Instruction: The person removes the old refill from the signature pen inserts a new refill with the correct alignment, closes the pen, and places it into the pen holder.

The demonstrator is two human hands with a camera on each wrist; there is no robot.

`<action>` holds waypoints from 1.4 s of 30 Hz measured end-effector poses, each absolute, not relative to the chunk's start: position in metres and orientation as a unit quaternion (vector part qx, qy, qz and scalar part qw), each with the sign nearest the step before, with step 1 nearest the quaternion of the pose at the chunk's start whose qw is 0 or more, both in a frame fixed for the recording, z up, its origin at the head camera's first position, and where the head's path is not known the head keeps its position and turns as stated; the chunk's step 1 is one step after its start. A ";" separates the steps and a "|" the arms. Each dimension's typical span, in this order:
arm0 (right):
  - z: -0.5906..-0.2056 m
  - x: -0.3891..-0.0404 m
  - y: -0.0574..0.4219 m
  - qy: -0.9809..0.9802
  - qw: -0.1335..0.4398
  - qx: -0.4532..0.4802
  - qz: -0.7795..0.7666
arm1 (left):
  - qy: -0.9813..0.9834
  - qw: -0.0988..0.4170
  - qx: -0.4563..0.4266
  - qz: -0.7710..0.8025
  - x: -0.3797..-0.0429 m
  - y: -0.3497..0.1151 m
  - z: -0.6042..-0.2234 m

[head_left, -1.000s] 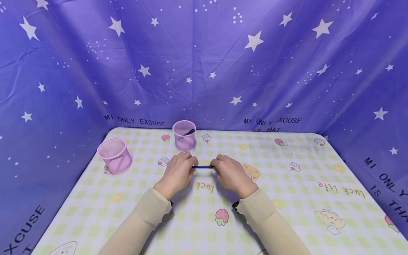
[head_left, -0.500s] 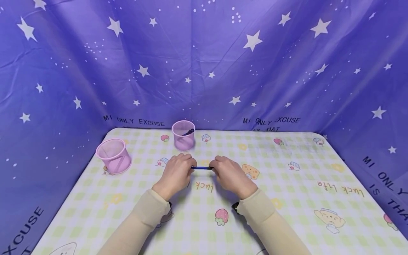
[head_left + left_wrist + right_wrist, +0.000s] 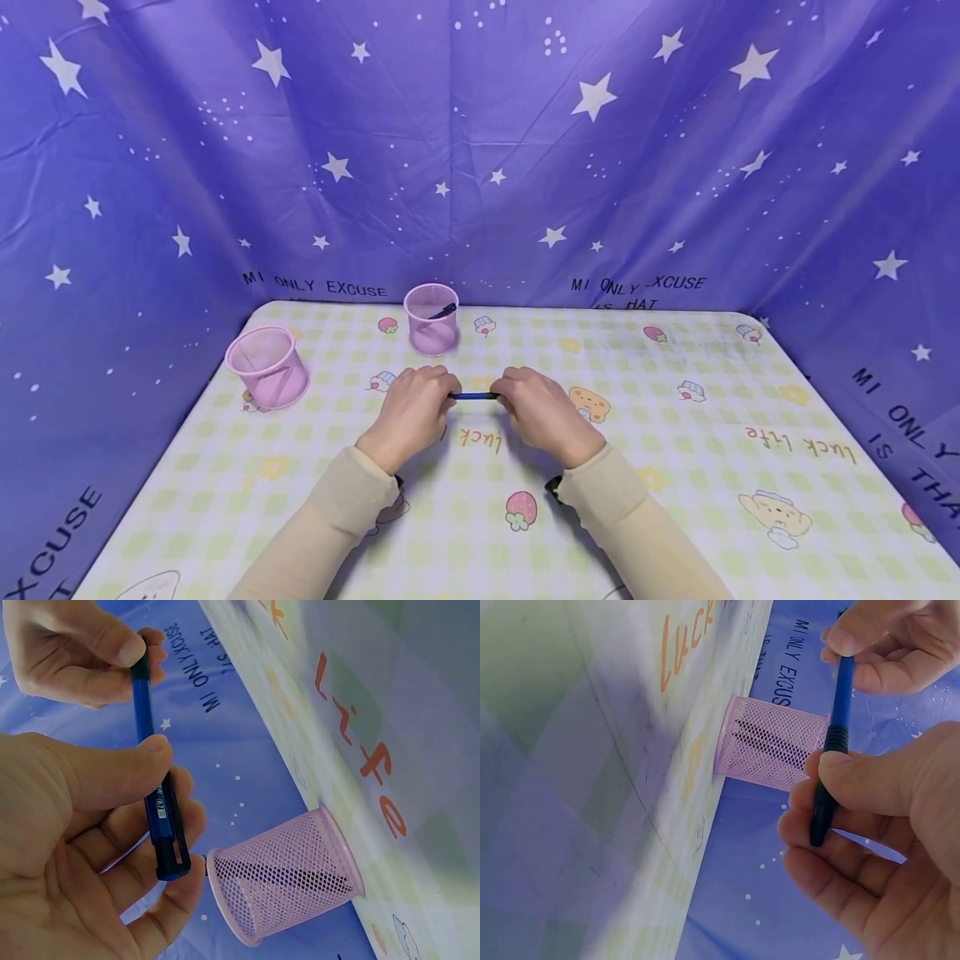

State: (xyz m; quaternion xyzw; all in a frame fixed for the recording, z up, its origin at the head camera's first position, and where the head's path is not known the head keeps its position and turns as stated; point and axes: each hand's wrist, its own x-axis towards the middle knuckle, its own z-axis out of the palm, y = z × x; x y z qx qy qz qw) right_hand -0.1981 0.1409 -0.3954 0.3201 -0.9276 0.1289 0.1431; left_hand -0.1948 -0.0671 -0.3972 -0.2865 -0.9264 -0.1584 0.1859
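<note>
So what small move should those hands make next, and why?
Perhaps the right hand should let go of the blue pen: the left hand also grips it, and a pink mesh cup holding a dark pen stands just beyond that hand.

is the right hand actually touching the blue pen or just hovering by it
Touching. The right wrist view shows it plainly: the right hand pinches the blue pen, its thumb lying across the dark grip end.

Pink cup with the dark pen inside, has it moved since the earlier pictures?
No; the pink cup still stands between the printed strawberry and cupcake in the head view.
</note>
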 end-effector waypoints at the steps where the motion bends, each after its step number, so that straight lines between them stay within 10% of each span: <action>1: -0.396 -0.198 0.141 -0.927 0.145 0.321 0.129 | -0.927 0.185 -0.285 -0.160 -0.195 -0.067 -0.397; 42: -0.392 -0.192 0.138 -0.935 0.143 0.308 0.102 | -0.913 0.212 -0.295 -0.183 -0.193 -0.061 -0.403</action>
